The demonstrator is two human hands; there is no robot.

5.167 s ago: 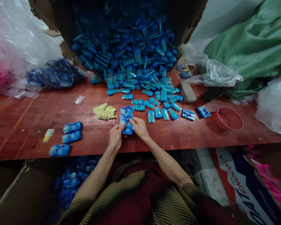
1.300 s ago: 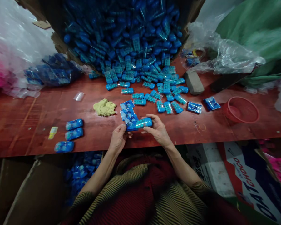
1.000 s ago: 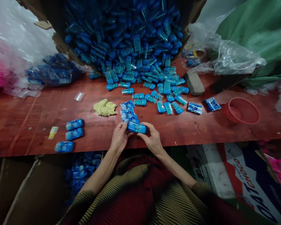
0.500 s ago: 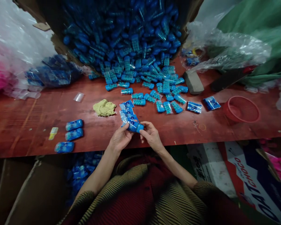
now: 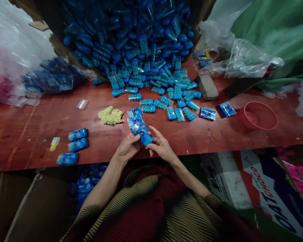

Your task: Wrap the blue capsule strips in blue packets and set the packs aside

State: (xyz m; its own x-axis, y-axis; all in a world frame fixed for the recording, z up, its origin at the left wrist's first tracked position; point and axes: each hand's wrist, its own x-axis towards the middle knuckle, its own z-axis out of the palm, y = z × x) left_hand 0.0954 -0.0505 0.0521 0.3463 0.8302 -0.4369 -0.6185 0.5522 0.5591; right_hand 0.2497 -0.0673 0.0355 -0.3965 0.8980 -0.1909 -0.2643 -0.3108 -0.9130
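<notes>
Tilted upright since before, blue packet [image 5: 145,138] pinched by both hands, seemingly over table edge [image 5: 192,153].

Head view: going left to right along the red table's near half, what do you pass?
Small yellow label → three blue wrapped packs → crumpled yellow cloth → left hand → blue pack pinched by both hands → right hand → two flat blue sachets → red plastic mesh basket.

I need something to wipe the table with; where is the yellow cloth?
In the head view the yellow cloth lies crumpled on the red table, just left of the blue sachets above the left hand.
</notes>
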